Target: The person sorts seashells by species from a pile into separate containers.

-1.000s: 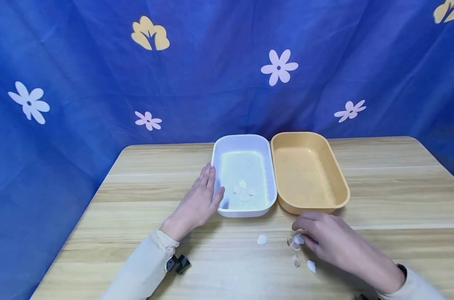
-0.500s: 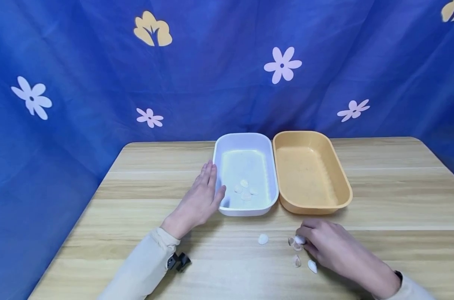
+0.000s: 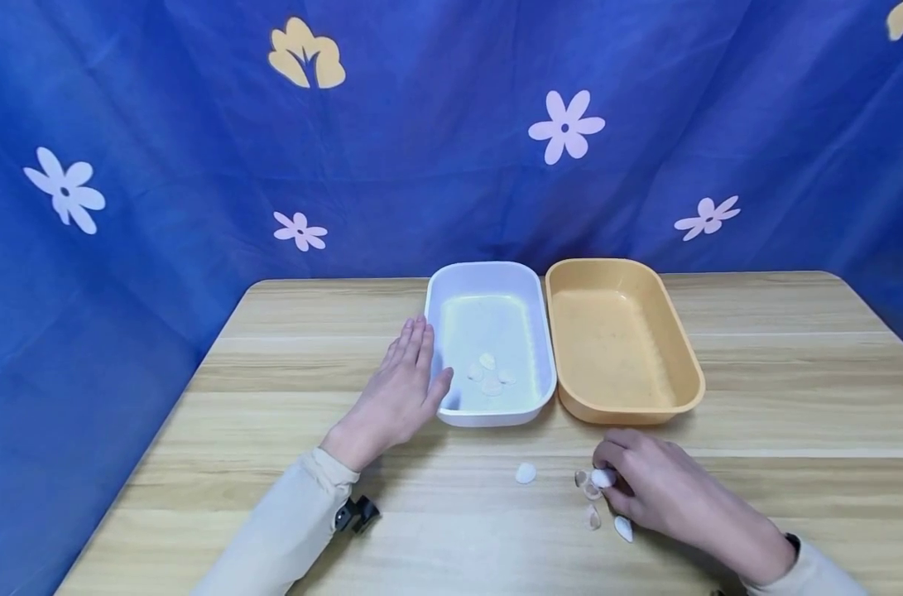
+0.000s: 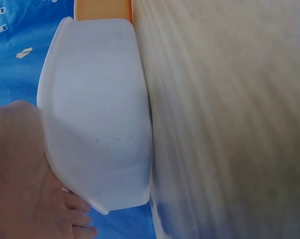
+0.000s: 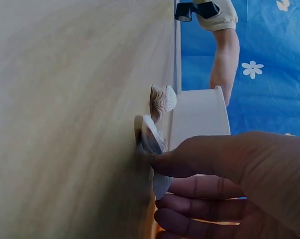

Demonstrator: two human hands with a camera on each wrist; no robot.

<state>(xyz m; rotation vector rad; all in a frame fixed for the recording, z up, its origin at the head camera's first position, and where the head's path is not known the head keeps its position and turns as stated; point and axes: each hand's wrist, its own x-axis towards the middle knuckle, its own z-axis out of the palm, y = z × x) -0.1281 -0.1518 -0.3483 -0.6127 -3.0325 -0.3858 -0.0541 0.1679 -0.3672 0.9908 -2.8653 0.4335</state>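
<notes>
- One white shell (image 3: 603, 478), edging off the brownish shells (image 3: 592, 491), is pinched by the right hand (image 3: 650, 480)!
- That singles it out.
- Left hand (image 3: 393, 397), fingers straight, rests beside the white tub (image 3: 496, 419).

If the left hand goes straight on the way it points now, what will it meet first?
Most likely the white tub; the left hand is right at its left side, perhaps touching, but depth is unclear.
</notes>
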